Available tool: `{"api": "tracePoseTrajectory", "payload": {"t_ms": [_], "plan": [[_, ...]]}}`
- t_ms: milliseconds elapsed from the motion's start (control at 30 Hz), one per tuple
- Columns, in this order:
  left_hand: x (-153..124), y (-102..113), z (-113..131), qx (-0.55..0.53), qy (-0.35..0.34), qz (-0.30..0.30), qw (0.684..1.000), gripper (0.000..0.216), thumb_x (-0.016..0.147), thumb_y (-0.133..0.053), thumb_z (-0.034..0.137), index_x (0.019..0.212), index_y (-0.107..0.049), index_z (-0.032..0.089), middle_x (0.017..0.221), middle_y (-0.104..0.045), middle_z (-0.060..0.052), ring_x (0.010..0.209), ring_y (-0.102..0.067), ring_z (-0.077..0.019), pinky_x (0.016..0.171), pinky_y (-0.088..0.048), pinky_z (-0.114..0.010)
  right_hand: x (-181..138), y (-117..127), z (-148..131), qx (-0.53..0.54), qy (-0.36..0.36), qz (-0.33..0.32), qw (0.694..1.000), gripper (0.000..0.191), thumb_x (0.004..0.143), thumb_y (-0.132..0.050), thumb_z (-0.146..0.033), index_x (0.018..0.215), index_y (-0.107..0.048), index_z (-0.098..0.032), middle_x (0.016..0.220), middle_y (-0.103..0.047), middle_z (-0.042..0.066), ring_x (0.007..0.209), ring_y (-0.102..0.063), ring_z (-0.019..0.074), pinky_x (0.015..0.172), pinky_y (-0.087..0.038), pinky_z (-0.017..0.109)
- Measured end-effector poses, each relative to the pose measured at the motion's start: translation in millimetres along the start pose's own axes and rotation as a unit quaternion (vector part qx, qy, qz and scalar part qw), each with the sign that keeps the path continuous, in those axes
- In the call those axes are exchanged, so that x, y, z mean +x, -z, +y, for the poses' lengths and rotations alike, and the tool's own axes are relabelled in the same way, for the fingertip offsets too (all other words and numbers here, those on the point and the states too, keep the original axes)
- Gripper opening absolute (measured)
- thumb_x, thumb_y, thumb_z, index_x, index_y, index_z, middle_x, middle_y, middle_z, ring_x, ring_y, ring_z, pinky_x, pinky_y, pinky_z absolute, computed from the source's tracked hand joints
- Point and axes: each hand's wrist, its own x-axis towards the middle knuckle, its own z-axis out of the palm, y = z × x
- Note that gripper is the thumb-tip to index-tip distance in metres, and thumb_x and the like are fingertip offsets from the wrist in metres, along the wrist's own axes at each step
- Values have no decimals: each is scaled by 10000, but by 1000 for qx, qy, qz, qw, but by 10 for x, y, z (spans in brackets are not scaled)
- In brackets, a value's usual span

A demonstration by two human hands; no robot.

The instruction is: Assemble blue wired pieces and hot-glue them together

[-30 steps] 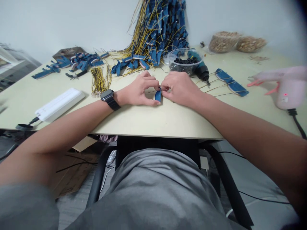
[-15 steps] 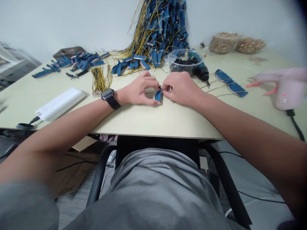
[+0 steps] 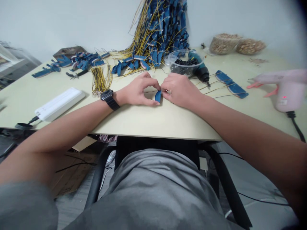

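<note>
My left hand (image 3: 139, 91) and my right hand (image 3: 178, 89) meet at the middle of the table, both pinched on one small blue leaf-shaped piece (image 3: 157, 95) with a thin wire running through it. The piece stands on edge between my fingertips, touching the tabletop. A black watch (image 3: 109, 99) sits on my left wrist. Right behind my right hand is a clear bowl of black beads (image 3: 185, 60) with a dark rotary tool (image 3: 201, 71) beside it.
A big heap of blue pieces on yellow wires (image 3: 158, 32) leans on the wall. More blue pieces (image 3: 79, 60) and a yellow wire bundle (image 3: 99, 80) lie left, a white power strip (image 3: 59, 103) nearer. A pink glue gun (image 3: 285, 88) and finished blue leaves (image 3: 231, 84) are right.
My hands stay in place on the blue piece; the fingertips have drawn slightly closer together. The view has shifted a little.
</note>
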Motion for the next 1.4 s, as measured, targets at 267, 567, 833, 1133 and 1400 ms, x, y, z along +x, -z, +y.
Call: {"api": "tracePoseTrajectory", "payload": {"t_ms": [267,567,833,1133,1400], "plan": [[45,-13,-4,2,-18,-6,1000,844,787,-945,1131,1008,-844,323,989,-852,-95,1176,-790,-430,1174,-613,-659,-5,62,-62,-14,11,-27,999,390,1256,-587,-279,1199,-969,-232,1078,-868,161,1202,-765,396,1110,-630,563],[81,-27,-27,-1,-39,-17,999,779,824,-963,1083,943,-791,333,974,-850,-86,1142,-772,-410,1211,-586,-658,-32,55,-116,-33,23,-32,999,436,1284,-528,-203,1207,-957,-213,1136,-879,170,1283,-767,387,1144,-622,549],[42,-24,-55,1,-48,-12,999,835,852,-926,1117,1034,-862,304,1034,-886,-90,1129,-790,-387,1199,-594,-634,7,92,-91,-21,-37,-28,999,355,1143,-633,-123,1090,-981,-170,1135,-936,184,1185,-850,397,1097,-651,532],[-30,-21,-72,-10,-22,-9,1000,843,839,-976,1066,1196,-928,304,1109,-913,-100,1209,-802,-394,1141,-643,-586,-17,175,41,79,-125,-5,989,226,1115,-821,-267,1131,-1047,-268,1067,-942,109,982,-825,344,960,-615,506],[-21,-25,-81,-1,-16,-9,1000,869,828,-970,1079,1213,-929,301,1119,-906,-102,1218,-799,-402,1127,-636,-575,36,118,-90,-11,-73,-40,996,345,1150,-660,-130,1089,-989,-210,1096,-915,161,1156,-823,387,1066,-595,518]]}}
